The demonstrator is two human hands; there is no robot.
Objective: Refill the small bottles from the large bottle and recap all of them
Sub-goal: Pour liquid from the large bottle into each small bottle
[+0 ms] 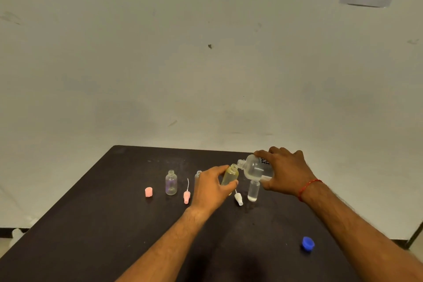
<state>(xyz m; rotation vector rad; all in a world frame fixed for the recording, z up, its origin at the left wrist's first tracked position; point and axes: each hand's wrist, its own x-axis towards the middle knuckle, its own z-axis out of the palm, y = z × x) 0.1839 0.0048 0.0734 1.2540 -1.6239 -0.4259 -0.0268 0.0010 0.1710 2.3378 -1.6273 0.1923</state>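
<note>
Above the far middle of the bench [114,224], the right hand [286,171] grips the large bottle [254,168], tipped with its mouth just beside that of a small yellowish bottle [230,176] clasped by the left hand [210,190]; pouring seems in hand, likely needing a slow, steady tilt next.

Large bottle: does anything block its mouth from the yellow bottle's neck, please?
Nothing visible does. The large bottle, tilted in the right hand, has its uncapped mouth at the open neck of the yellow bottle in the left hand.
</note>
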